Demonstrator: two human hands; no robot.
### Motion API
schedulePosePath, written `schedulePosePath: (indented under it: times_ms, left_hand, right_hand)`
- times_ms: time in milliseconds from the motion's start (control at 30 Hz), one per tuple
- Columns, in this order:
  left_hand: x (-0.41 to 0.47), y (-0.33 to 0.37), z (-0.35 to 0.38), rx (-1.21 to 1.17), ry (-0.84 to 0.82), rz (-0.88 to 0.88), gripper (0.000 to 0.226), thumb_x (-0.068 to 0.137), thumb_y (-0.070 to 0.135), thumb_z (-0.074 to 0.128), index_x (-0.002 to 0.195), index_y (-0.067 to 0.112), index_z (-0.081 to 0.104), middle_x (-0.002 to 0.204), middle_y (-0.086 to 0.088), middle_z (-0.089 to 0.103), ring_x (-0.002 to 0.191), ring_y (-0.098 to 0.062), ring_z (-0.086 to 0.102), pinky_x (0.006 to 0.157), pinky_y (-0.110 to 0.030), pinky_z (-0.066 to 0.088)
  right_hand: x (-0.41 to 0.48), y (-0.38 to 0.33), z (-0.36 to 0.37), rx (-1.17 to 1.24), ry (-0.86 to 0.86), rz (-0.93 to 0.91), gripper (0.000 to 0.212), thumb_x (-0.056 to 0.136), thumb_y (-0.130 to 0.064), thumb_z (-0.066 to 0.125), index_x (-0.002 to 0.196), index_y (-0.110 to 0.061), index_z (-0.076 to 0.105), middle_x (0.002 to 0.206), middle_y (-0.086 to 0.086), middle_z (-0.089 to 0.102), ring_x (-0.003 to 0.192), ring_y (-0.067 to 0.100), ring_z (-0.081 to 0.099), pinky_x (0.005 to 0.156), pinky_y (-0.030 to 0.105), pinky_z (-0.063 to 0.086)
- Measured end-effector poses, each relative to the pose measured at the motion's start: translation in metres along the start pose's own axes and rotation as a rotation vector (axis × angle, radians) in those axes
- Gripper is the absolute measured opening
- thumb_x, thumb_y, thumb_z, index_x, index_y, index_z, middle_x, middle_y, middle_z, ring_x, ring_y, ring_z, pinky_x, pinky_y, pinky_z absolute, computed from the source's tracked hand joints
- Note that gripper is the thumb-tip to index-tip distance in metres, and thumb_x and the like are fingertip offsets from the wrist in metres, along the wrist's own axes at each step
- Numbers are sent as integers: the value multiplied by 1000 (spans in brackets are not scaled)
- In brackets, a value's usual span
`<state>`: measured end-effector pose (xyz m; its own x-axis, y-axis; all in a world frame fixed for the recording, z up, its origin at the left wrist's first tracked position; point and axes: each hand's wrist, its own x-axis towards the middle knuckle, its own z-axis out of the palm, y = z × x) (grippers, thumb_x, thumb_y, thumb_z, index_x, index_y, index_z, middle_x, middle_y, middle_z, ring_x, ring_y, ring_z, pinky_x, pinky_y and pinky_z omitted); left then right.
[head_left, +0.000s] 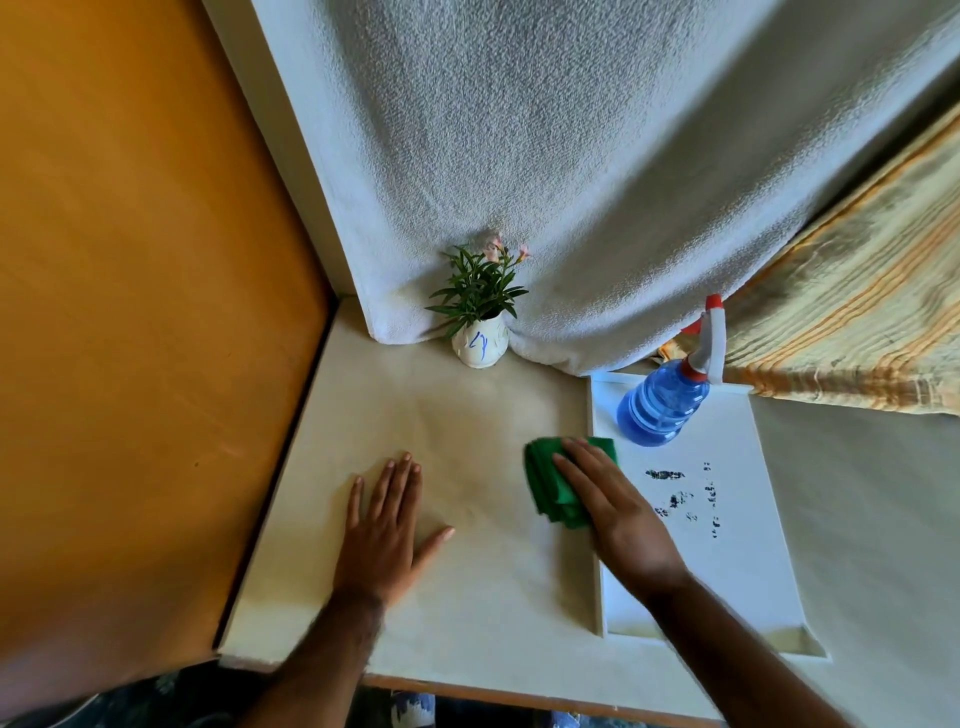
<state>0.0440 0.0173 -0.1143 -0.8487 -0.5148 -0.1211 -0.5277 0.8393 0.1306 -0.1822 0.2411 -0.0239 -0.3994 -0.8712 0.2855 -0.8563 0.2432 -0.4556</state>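
Two hands are down on the table (467, 597), both palm-down, with bare forearms coming in from the near edge.

Left hand (387, 535): well left of the white tray (727, 571), flat on the cream surface; fingers straight and slightly fanned, pointing away from the body; thumb splayed out toward the tray; holding nothing; wrist roughly in line with the forearm.

Right hand (618, 514): lies across the tray's left rim, forearm crossing the tray's near left corner on a diagonal; fingers extended and close together, angled up and left; they press flat on the green cloth (550, 483) rather than curling round it; thumb not visible.

Green cloth: folded into a thick pad, straddling the tray's left rim near its far end; most of it on the table just left of the rim, one corner over the tray; the fingers cover its right half.

Inside the tray: a blue spray bottle (662, 405) with a red and white trigger head at the far left corner; dark smudges (680, 499) on the white floor, just right of the right hand.

Beyond the tray's far left corner: a small vase (479, 345) of greenery and pink flowers, against a hanging white towel (571, 182); a striped cloth (857, 312) beyond the tray's far right corner.
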Motion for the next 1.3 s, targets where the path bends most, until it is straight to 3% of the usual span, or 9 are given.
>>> schedulePosePath:
  times_ms: [167,300,433,533,633,900,1100,1200,1300]
  left_hand:
    - [2,-3,7,-9,27,6,98,97,81,29,166,13,17,175,-10,23,160,-30,27,125,-64,28]
    - [3,-4,11,-8,31,-6,98,96,82,28,167,15,14,176,-8,20,161,-28,23,127,-62,26]
    - [2,-3,12,-6,35,-11,98,97,81,27,167,14,15,177,-7,18,162,-28,20,127,-62,25]
    - [2,-2,11,14,30,-18,98,97,81,25,167,13,14,177,-7,15,163,-27,16,128,-62,26]
    - [2,-1,9,31,33,-26,98,97,81,25,167,12,15,177,-8,14,163,-28,15,127,-61,24]
    - [2,-2,12,38,51,-21,99,96,81,30,167,13,14,177,-8,14,163,-27,15,128,-61,22]
    - [2,-2,13,36,48,-28,100,96,82,30,167,13,14,178,-7,13,163,-26,14,128,-61,24]
    - [1,-3,13,38,49,-27,101,96,83,30,167,14,13,178,-7,12,164,-27,13,128,-60,21]
    - [2,-3,15,39,68,-20,101,96,82,30,167,13,13,178,-7,11,164,-26,11,129,-59,18]
  right_hand:
    - [92,-13,27,-90,-48,-316,42,103,-3,38,140,2,56,148,26,51,139,43,44,118,54,32]
    - [152,-7,43,-178,-56,-445,39,101,-2,43,136,2,61,142,28,56,135,45,50,114,56,38]
    - [186,2,51,-202,-48,-493,43,90,10,67,132,2,64,137,30,59,128,49,55,109,59,43]
    - [198,10,58,-223,-46,-540,47,84,13,73,129,3,66,134,31,62,124,50,58,106,61,43]
    - [204,18,70,-217,-83,-564,50,82,14,74,129,3,66,136,29,61,127,50,56,109,58,34]
    - [191,20,96,-123,-212,-540,47,82,18,72,127,6,66,134,32,61,126,49,57,110,60,34]
    - [207,8,86,-99,-120,-585,34,95,8,55,127,4,67,132,27,64,127,46,57,111,60,40]
    - [215,15,79,-75,-116,-576,37,86,16,66,122,5,70,129,29,65,122,50,59,107,64,42]
    - [212,21,82,-29,-194,-536,41,84,21,64,122,6,70,131,30,63,127,51,55,108,66,40]
